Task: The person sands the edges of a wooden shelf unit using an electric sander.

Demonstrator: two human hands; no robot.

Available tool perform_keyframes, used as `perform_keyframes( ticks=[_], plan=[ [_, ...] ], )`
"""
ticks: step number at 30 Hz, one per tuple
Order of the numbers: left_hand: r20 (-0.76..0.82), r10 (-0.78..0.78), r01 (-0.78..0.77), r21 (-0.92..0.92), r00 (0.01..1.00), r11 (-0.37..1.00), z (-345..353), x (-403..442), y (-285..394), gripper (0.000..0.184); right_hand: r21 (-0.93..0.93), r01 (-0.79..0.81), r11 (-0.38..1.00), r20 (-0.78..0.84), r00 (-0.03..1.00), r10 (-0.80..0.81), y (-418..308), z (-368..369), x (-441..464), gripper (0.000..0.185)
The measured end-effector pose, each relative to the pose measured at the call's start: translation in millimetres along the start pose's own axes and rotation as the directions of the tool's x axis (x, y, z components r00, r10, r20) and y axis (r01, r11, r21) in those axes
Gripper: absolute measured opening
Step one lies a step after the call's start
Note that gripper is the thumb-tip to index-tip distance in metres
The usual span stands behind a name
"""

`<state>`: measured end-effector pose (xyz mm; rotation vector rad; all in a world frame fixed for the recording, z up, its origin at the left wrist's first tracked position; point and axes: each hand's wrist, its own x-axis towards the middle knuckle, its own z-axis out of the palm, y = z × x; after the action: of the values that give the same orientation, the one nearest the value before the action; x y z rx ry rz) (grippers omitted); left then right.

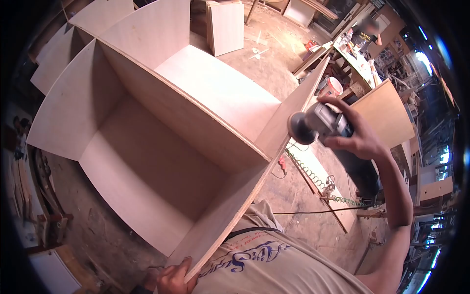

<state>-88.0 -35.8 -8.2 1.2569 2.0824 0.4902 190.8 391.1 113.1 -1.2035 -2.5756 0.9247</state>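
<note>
A large plywood cabinet point(215, 117) with open compartments leans in front of me. My right hand point(360, 134) is closed around the body of a power sander point(328, 120). The sander's dark round pad point(302, 128) is at the outer edge of the cabinet's near side panel; whether it touches cannot be made out. Beneath the right forearm hangs a dark, bag-like shape point(360, 171). Low in the view, my left hand point(176, 278) grips the lower corner of the same side panel, its fingers curled over the edge.
A coiled green hose point(308, 169) and a dark cable point(318, 211) run along the floor at right. A plywood box point(226, 29) stands at the back. Near a cluttered workbench point(357, 63) are a bucket point(333, 86) and another person point(366, 35).
</note>
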Motion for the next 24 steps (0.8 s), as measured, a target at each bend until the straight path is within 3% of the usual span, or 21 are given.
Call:
perform_keyframes(
  ticks=[2, 5, 6, 12, 15, 19, 22, 24],
  plan=[
    [0.014, -0.008, 0.008, 0.000, 1.000, 1.000, 0.2, -0.1, -1.3, 0.042, 0.021, -0.026, 0.999, -0.040, 0.999, 0.027, 8.0, -6.2, 2.9, 0.085],
    [-0.021, 0.026, -0.026, 0.011, 0.999, 1.000, 0.2, 2.8, -2.3, 0.041, -0.052, 0.078, 0.996, -0.030, 0.996, -0.079, -1.6, 2.5, -6.2, 0.085],
    [-0.028, 0.035, -0.034, 0.021, 0.999, 0.999, -0.9, 2.9, -1.7, 0.040, 0.039, 0.028, 0.999, 0.023, 0.999, -0.029, -19.5, 9.4, -12.7, 0.085],
    [-0.078, 0.076, -0.070, 0.073, 0.994, 0.995, -2.1, 2.6, -1.8, 0.040, 0.010, 0.125, 0.992, 0.226, 0.966, -0.124, -60.1, 33.7, -28.3, 0.085],
    [-0.091, 0.104, -0.097, 0.079, 0.990, 0.992, 2.2, 0.1, -8.8, 0.041, -0.001, 0.100, 0.995, 0.142, 0.985, -0.099, -37.6, 20.9, -15.1, 0.085],
    [-0.063, 0.097, -0.089, 0.122, 0.993, 0.989, 2.8, -0.8, -10.3, 0.041, 0.130, -0.009, 0.991, -0.012, 1.000, 0.011, 15.8, -10.4, 16.2, 0.081],
    [-0.099, 0.126, -0.118, 0.087, 0.987, 0.989, 5.5, -0.1, -10.3, 0.041, 0.032, -0.151, 0.988, -0.105, 0.983, 0.153, 42.9, -40.2, 24.9, 0.079],
    [-0.100, 0.131, -0.126, 0.062, 0.986, 0.990, 4.8, -0.1, -10.2, 0.040, 0.011, -0.141, 0.990, -0.163, 0.976, 0.141, 46.8, -43.7, 21.6, 0.078]
  ],
)
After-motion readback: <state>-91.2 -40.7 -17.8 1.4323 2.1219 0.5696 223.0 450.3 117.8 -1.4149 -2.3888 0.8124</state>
